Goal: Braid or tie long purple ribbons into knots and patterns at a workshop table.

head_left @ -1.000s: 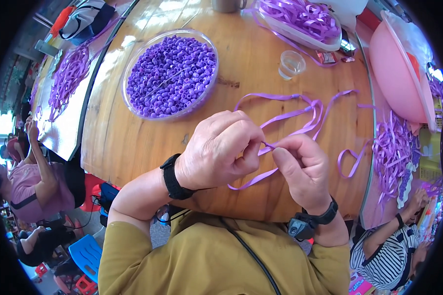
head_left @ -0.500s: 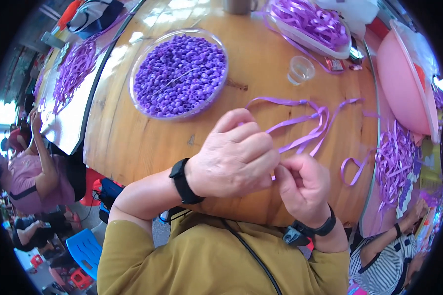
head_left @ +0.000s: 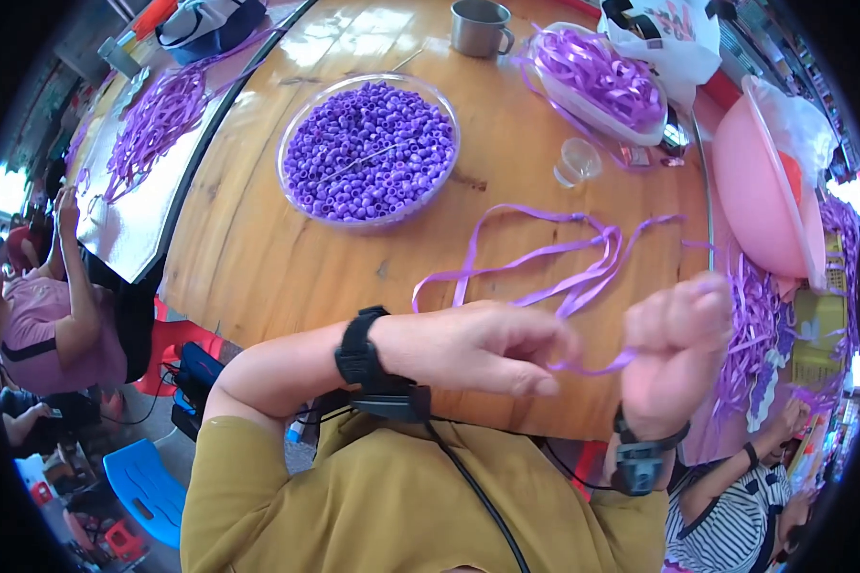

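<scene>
My left hand (head_left: pixel 478 346) and my right hand (head_left: pixel 677 346) are raised over the near edge of the wooden table (head_left: pixel 258 248), both pinching a purple ribbon (head_left: pixel 545 258). A short span of the ribbon stretches between the two hands. The rest of it loops away across the tabletop toward the far right. A black band sits on each wrist. My right fist is blurred.
A clear round dish of purple beads (head_left: pixel 369 151) stands beyond my hands. Farther back are a metal mug (head_left: pixel 480 27), a white tray of purple ribbons (head_left: pixel 597 81), a small clear cup (head_left: pixel 577 160) and a pink basin (head_left: pixel 764 186). Other people sit left and lower right.
My hands have drawn apart: the right hand lifted and swung right, pulling the ribbon taut. The view has shifted, so the bead dish sits lower in the picture.
</scene>
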Demonstrator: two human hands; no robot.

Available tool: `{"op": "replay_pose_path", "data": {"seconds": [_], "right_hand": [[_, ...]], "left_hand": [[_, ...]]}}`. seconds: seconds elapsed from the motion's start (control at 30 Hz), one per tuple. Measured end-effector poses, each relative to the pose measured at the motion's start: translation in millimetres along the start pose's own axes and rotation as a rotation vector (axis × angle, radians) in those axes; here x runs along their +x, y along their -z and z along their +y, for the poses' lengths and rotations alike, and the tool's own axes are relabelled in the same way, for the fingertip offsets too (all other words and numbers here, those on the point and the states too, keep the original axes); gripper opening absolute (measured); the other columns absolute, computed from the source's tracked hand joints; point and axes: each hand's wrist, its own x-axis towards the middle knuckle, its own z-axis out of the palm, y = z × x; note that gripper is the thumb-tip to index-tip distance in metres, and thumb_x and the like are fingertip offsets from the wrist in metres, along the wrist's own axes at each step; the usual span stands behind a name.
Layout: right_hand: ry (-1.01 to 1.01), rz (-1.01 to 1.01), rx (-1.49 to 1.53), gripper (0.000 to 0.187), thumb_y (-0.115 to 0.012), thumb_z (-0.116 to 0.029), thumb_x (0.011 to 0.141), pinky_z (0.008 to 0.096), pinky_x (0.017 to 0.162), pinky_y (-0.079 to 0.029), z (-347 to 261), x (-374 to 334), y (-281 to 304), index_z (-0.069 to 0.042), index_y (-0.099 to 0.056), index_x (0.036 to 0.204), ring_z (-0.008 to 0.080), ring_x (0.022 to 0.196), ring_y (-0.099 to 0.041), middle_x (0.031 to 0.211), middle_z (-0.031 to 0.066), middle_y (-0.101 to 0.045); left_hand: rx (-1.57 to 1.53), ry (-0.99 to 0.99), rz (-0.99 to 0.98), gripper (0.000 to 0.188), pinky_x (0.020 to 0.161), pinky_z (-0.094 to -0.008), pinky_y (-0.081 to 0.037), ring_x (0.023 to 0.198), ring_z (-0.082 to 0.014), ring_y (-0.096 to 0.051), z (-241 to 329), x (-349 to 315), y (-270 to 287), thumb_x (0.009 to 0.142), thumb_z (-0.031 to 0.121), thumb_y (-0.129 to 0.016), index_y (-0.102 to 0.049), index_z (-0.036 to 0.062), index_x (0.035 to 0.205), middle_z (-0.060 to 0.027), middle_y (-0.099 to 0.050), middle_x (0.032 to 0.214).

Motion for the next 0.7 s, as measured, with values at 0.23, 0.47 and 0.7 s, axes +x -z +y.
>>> {"op": "replay_pose_path", "data": {"seconds": [0.23, 0.47, 0.7], "right_hand": [[0.032, 0.001, 0.189, 0.02, -0.045, -0.024, 0.092, 0.0244, 0.039, -0.015, -14, 8, 7, -0.005, -0.05, 0.094, 0.0049, 0.04, -0.015, 0.05, -0.0074, -0.019], [0.092, -0.091, 0.251, 0.024, -0.042, -0.025, 0.093, 0.0239, 0.039, -0.016, -21, 9, 12, -0.004, -0.052, 0.096, 0.005, 0.04, -0.017, 0.05, -0.0066, -0.02], [0.138, 0.045, 0.282, 0.022, -0.039, -0.018, 0.095, 0.022, 0.042, -0.018, -59, 3, 99, -0.001, -0.052, 0.092, 0.0061, 0.043, -0.018, 0.05, -0.0041, -0.023]], "left_hand": [[-0.104, 0.014, 0.273, 0.033, 0.078, -0.0254, -0.043, 0.088, -0.0096, -0.053, 7, -10, -3, 0.085, 0.018, -0.06, -0.051, 0.0018, 0.111, -0.0028, -0.057, 0.095], [-0.312, 0.171, -0.103, 0.036, 0.07, -0.0247, -0.043, 0.081, -0.0081, -0.052, 10, 6, -15, 0.085, 0.018, -0.06, -0.05, 0.003, 0.116, -0.0018, -0.058, 0.093], [-0.007, 0.145, 0.526, 0.015, 0.062, -0.0225, -0.043, 0.069, -0.0066, -0.052, 12, -60, 2, 0.088, 0.011, -0.054, -0.06, 0.0009, 0.097, 0.001, -0.057, 0.077]]}}
